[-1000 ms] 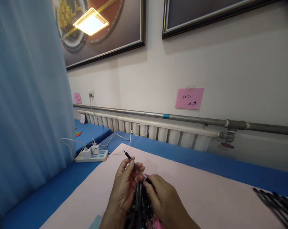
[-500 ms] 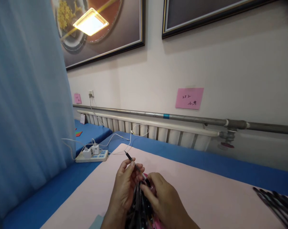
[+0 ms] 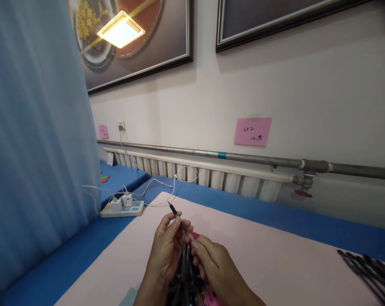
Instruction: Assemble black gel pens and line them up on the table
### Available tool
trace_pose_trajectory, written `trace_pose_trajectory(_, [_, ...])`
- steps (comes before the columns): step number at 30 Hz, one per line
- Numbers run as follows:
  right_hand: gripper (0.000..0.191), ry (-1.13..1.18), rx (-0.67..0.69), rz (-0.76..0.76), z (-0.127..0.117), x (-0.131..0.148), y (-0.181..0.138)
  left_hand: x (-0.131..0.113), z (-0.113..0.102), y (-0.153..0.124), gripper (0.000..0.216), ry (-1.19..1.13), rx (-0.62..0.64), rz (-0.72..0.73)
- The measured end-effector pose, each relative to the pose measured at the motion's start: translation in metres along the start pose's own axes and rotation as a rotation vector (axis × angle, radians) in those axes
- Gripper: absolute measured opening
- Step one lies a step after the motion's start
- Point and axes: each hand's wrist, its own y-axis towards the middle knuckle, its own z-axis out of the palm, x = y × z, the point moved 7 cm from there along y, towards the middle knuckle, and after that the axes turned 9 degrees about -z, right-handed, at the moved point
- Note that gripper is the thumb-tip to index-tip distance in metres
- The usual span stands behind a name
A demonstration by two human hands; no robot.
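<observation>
A slim pen (image 3: 173, 208) with a dark grip and a pointed tip slants up and to the left between my hands. Thumb and fingers of my left hand (image 3: 166, 244) pinch it behind the grip. My right hand (image 3: 216, 263) is closed on its rear end, which the fingers partly cover. Below and between the hands lies a bunch of dark pens (image 3: 186, 276), with something bright pink (image 3: 213, 297) beside it. My wrists and the lower picture edge hide part of the bunch.
Pink paper (image 3: 275, 259) covers the blue table (image 3: 259, 204). More dark pens (image 3: 367, 270) lie at the right. At the left stand a power strip (image 3: 124, 211) with white plugs and cables, and a blue curtain (image 3: 39, 127). A radiator (image 3: 192, 172) runs along the wall.
My right hand's thumb and fingers have closed in on the pen's rear end, covering the dark part that showed there. My left hand has barely moved.
</observation>
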Motion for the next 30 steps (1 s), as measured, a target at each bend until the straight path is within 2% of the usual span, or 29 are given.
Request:
trace_pose_trajectory(5, [0.034,0.171,0.061,0.088,0.010,-0.006,-0.001,-0.004,0.002,-0.001,0.024,0.000,0.053,0.002])
trace_pose_trajectory(7, [0.035,0.171,0.062,0.098,0.004,-0.009,0.001,-0.006,0.002,-0.001,0.024,0.008,0.048,0.001])
trace_pose_trajectory(10, [0.034,0.076,-0.102,0.111,-0.031,-0.017,0.005,-0.011,-0.004,-0.002,0.021,0.022,-0.037,0.035])
trace_pose_trajectory(13, [0.028,-0.134,-0.265,0.139,-0.072,-0.024,0.006,-0.016,-0.012,-0.001,0.017,0.014,-0.132,0.072])
trace_pose_trajectory(16, [0.019,-0.276,-0.202,0.136,-0.087,-0.026,0.005,-0.015,-0.016,0.001,0.014,-0.002,-0.158,0.043])
trace_pose_trajectory(18, [0.013,-0.295,-0.088,0.118,-0.081,-0.027,0.005,-0.015,-0.016,0.002,0.013,0.001,-0.157,0.031])
trace_pose_trajectory(22, [0.020,-0.401,0.117,0.083,-0.061,-0.028,0.000,-0.015,-0.015,0.001,0.012,0.012,-0.160,0.006])
trace_pose_trajectory(27, [0.022,-0.556,0.157,0.021,-0.049,-0.017,-0.003,-0.011,-0.015,0.002,0.014,0.023,-0.161,-0.042])
trace_pose_trajectory(30, [0.024,-0.736,0.193,-0.087,-0.039,-0.005,-0.002,-0.010,-0.015,0.003,0.017,0.037,-0.150,-0.025])
